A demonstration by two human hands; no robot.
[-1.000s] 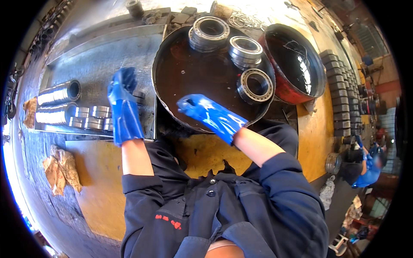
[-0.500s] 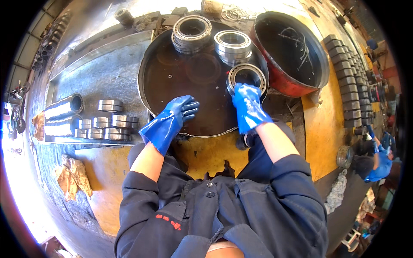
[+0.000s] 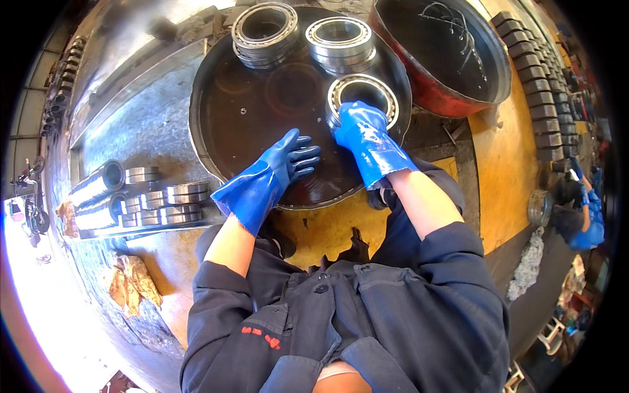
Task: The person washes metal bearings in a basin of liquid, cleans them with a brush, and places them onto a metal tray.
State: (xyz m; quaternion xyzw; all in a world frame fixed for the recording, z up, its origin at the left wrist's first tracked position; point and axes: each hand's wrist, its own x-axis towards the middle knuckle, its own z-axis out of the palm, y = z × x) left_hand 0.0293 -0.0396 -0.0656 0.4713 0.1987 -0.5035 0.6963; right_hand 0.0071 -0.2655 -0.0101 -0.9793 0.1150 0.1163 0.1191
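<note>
Right hand on bearing in oil pan
Right hand [image 3: 367,134] clamps the near bearing [image 3: 363,98]; left hand [image 3: 285,164] hovers over the pan [image 3: 216,118], fingers spread, holding nothing.

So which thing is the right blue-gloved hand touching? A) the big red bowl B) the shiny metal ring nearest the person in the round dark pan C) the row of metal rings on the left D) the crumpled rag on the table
B: the right hand rests on the rim of the nearest bearing ring in the round dark pan, while the left hand lies flat in the pan, touching no ring.
</note>
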